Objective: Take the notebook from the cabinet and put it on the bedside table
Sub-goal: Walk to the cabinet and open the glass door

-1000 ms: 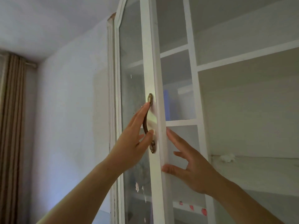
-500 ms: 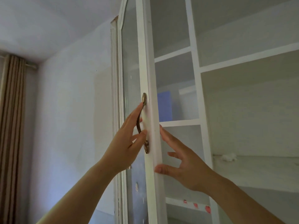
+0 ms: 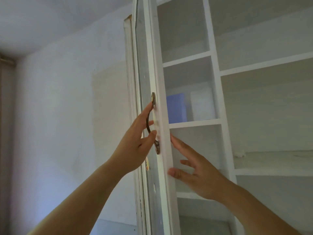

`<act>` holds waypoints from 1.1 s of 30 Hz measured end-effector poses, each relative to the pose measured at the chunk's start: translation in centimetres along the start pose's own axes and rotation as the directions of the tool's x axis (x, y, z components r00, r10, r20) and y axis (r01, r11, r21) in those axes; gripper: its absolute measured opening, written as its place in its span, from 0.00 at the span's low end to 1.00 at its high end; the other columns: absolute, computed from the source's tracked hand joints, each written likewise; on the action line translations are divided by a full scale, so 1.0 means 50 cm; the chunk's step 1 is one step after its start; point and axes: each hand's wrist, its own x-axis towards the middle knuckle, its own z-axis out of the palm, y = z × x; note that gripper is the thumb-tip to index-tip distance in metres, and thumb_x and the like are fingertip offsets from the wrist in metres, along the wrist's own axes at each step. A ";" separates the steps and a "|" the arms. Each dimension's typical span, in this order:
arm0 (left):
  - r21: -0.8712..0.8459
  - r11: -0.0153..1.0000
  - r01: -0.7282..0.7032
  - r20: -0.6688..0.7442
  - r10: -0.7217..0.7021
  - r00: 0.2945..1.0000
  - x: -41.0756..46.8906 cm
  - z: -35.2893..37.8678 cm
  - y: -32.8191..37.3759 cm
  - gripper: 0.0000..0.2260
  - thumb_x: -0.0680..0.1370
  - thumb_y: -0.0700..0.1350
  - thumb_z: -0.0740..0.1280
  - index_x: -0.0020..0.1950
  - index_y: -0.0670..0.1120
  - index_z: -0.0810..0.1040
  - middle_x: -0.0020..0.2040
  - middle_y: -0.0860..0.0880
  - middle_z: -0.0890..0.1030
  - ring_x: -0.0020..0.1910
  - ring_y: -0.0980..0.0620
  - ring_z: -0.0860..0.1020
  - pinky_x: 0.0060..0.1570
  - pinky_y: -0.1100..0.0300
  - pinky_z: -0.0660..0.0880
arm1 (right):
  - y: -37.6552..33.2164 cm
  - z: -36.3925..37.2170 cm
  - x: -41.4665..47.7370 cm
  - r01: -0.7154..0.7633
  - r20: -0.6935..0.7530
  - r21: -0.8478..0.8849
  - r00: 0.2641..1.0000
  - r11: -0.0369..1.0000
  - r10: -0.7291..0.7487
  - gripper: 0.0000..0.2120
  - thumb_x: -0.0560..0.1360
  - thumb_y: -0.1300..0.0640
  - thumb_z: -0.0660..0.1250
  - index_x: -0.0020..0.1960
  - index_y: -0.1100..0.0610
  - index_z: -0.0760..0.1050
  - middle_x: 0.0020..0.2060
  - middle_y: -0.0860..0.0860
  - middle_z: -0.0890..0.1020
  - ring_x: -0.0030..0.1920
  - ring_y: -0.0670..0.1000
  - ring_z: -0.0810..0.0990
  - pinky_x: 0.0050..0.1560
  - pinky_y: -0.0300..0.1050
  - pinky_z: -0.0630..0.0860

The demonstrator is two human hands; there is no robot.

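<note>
A white cabinet [image 3: 218, 68] with open shelves fills the right side. Its glass door [image 3: 159, 82] is swung out, edge-on to me. My left hand [image 3: 135, 143] has its fingers hooked around the door's bronze handle [image 3: 150, 122]. My right hand [image 3: 196, 172] is spread open, fingertips touching the door's inner edge, holding nothing. On a shelf behind the door stand a blue notebook [image 3: 176, 107] and a white one [image 3: 202, 103], both upright and blurred.
A pale wall [image 3: 64, 116] lies to the left of the cabinet, with a brown curtain [image 3: 5, 133] at the far left edge. A small white lump [image 3: 239, 153] sits on a right-hand shelf. Lower shelves run below my right arm.
The door has swung further open to the left, pulled by my left hand on the handle. The blue and white notebooks, once behind the door frame, now show in full.
</note>
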 end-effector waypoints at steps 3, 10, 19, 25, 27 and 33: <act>-0.034 0.999 -0.001 -0.028 0.000 1.000 -0.022 -0.037 -0.020 0.27 0.79 0.40 0.58 0.72 0.61 0.52 0.66 0.72 0.61 0.61 0.72 0.68 0.48 0.76 0.70 | -0.033 0.040 0.007 -0.013 -0.013 -0.054 1.000 0.998 0.012 0.32 0.72 0.42 0.64 0.67 0.28 0.49 0.66 0.22 0.56 0.68 0.30 0.56 0.71 0.44 0.61; -0.233 0.968 0.091 -0.104 -0.118 0.988 -0.073 -0.103 -0.064 0.24 0.76 0.49 0.61 0.71 0.60 0.61 0.68 0.64 0.67 0.61 0.56 0.76 0.59 0.50 0.75 | -0.076 0.119 0.037 -0.026 -0.035 -0.132 0.999 0.991 0.022 0.35 0.72 0.40 0.63 0.71 0.33 0.47 0.71 0.29 0.53 0.71 0.35 0.53 0.72 0.52 0.60; -0.209 0.975 0.080 -0.152 -0.113 0.982 -0.050 -0.165 -0.041 0.31 0.71 0.52 0.65 0.72 0.57 0.59 0.64 0.68 0.67 0.55 0.65 0.75 0.42 0.75 0.72 | -0.090 0.187 0.079 -0.014 -0.039 -0.134 0.999 0.991 0.008 0.34 0.70 0.35 0.63 0.68 0.27 0.45 0.72 0.30 0.53 0.72 0.38 0.53 0.72 0.56 0.59; -0.180 0.978 0.104 -0.116 -0.126 0.985 -0.062 -0.210 -0.067 0.30 0.71 0.53 0.65 0.71 0.60 0.60 0.67 0.63 0.68 0.57 0.68 0.73 0.49 0.72 0.73 | -0.086 0.209 0.103 -0.011 -0.003 -0.127 1.000 0.992 0.011 0.37 0.66 0.32 0.65 0.66 0.24 0.44 0.70 0.26 0.50 0.72 0.36 0.51 0.73 0.54 0.57; -0.160 0.980 0.123 -0.118 -0.142 0.983 -0.067 -0.223 -0.074 0.29 0.71 0.53 0.65 0.70 0.61 0.59 0.68 0.63 0.68 0.57 0.66 0.74 0.53 0.65 0.75 | -0.083 0.220 0.115 -0.019 0.008 -0.109 1.000 0.994 0.020 0.39 0.66 0.32 0.66 0.67 0.24 0.44 0.71 0.28 0.50 0.72 0.37 0.51 0.72 0.56 0.57; -0.157 0.976 0.151 -0.146 -0.174 0.974 -0.091 -0.264 -0.094 0.28 0.71 0.53 0.66 0.70 0.61 0.63 0.66 0.62 0.71 0.57 0.59 0.77 0.56 0.53 0.77 | -0.079 0.269 0.146 0.006 0.045 -0.124 0.999 0.992 0.000 0.38 0.68 0.32 0.64 0.68 0.27 0.42 0.70 0.26 0.47 0.72 0.36 0.50 0.73 0.55 0.57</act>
